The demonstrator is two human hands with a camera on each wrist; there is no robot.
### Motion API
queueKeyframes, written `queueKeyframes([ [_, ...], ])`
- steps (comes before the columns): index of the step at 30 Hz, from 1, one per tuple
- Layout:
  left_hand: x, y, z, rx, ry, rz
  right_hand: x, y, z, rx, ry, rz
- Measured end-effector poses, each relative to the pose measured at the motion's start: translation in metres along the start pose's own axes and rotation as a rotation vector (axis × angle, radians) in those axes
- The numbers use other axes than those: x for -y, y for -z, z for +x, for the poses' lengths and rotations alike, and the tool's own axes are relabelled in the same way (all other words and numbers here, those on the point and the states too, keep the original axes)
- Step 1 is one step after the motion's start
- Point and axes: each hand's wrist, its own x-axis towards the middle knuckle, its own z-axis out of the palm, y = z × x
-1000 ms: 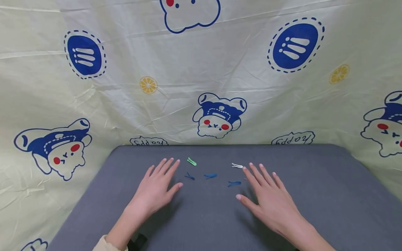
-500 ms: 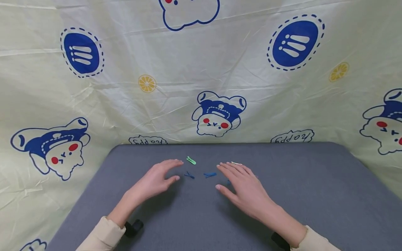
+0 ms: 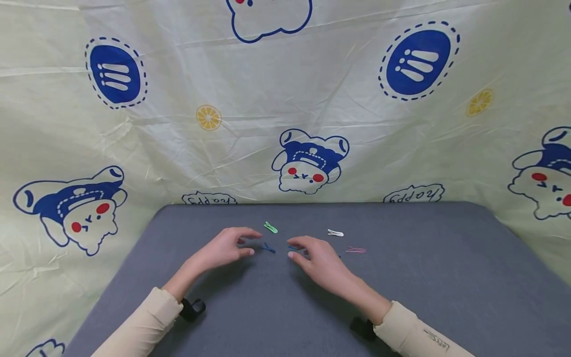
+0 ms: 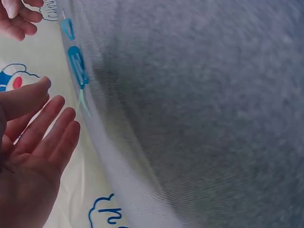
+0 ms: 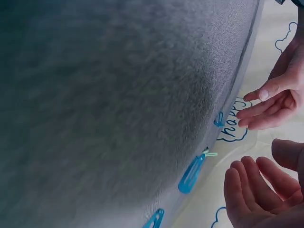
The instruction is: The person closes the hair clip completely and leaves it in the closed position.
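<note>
My left hand (image 3: 225, 248) hovers over the grey table with fingers loosely bent and nothing in them. Just right of its fingertips lies a blue snap hair clip (image 3: 268, 248). My right hand (image 3: 323, 260) reaches in from the right, its thumb and fingers apart beside a second blue hair clip (image 3: 293, 247), partly covered by the fingers. A third blue hair clip (image 3: 339, 256) is mostly hidden behind this hand. In the right wrist view, a blue hair clip (image 5: 192, 175) lies apart from the right fingers (image 5: 261, 185). A green hair clip (image 3: 270, 227) lies farther back.
A white hair clip (image 3: 335, 232) and a pink hair clip (image 3: 356, 250) lie beyond and right of the right hand. Behind the grey table (image 3: 424, 267) hangs a cream printed sheet (image 3: 250, 163). Black straps (image 3: 193, 310) sit at both wrists.
The right hand has moved left to the middle blue hair clip, uncovering the pink and white ones. The left hand has turned and bent its spread fingers. The hair clips stay in place.
</note>
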Motion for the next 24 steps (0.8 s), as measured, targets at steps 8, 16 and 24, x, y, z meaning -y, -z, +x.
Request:
queueKeyframes([
  [8, 0.017, -0.006, 0.008, 0.013, 0.026, -0.119, 0.0, -0.017, 0.025, 0.078, -0.019, 0.043],
  [16, 0.027, -0.013, 0.019, 0.03, 0.069, -0.174, -0.003, -0.032, 0.041, 0.145, -0.02, 0.06],
  [24, 0.038, -0.011, 0.025, 0.053, 0.13, -0.305, -0.01, -0.036, 0.051, 0.163, -0.075, 0.086],
])
